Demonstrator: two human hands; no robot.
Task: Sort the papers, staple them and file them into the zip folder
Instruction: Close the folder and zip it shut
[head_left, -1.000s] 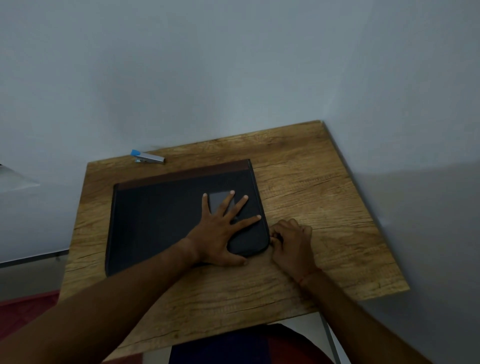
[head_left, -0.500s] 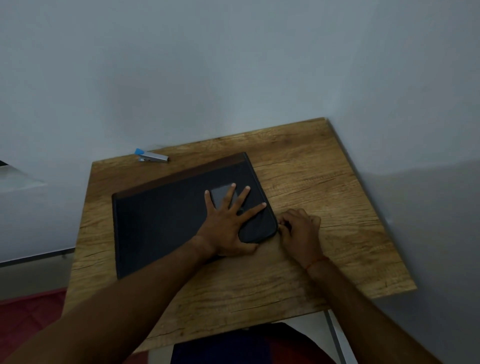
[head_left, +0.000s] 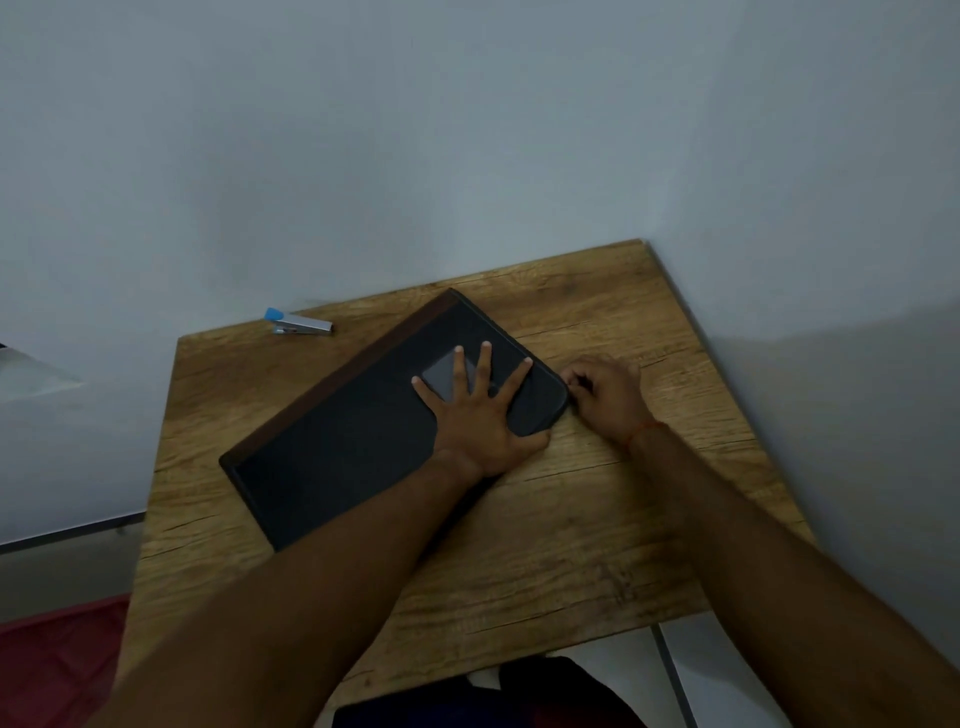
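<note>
A black zip folder (head_left: 353, 441) with a brown spine strip lies closed and turned diagonally on the wooden table (head_left: 597, 545). My left hand (head_left: 480, 410) presses flat on its right part, fingers spread over a small glossy window. My right hand (head_left: 605, 397) sits at the folder's rounded right corner, fingers curled and pinching something small there, most likely the zip pull, which is hidden by the fingers. A silver stapler (head_left: 301, 323) with a blue end lies at the table's far left edge by the wall. No loose papers are in view.
The table stands in a corner, with grey walls right behind it and along its right side. A red floor patch (head_left: 57, 660) shows at the lower left, and my dark clothing (head_left: 493, 696) shows below the table's near edge.
The folder has rotated counter-clockwise, its right end swinging away from me. My right hand followed the corner farther along the edge; my left hand stayed pressed on the cover.
</note>
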